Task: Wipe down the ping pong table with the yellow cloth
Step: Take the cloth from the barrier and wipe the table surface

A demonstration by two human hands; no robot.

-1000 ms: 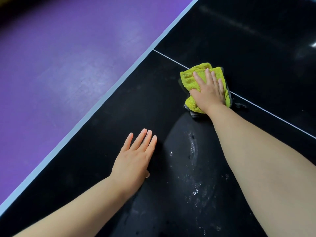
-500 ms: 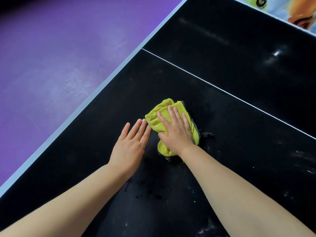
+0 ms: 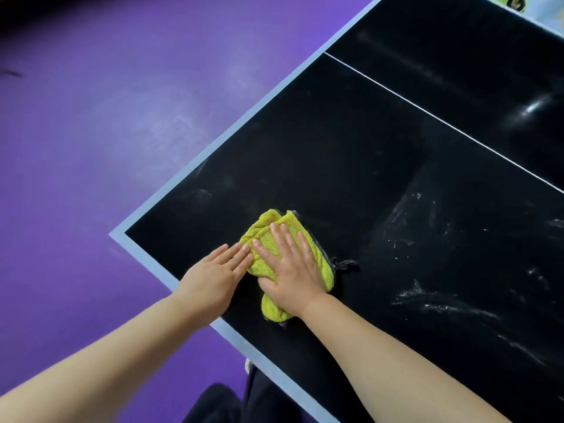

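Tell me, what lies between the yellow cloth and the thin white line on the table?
Nothing stands there: in the head view, only bare black tabletop runs from the yellow cloth to the white line.

1. Lays the left hand (image 3: 213, 279) palm down, fingers straight and close together, pointing up and to the right.
2. Sets the left fingertips (image 3: 244, 250) against the edge of the yellow cloth (image 3: 317, 254), just beside the right index finger.
3. Presses the right hand (image 3: 290, 270) flat on top of that cloth, palm down, fingers straight and slightly spread, thumb angled toward the left hand.
4. Reaches in with both forearms bare: the left forearm (image 3: 100, 358) from the lower left, the right forearm (image 3: 390, 352) from the lower right, converging at the hands.
5. Holds both wrists roughly in line with the forearms.
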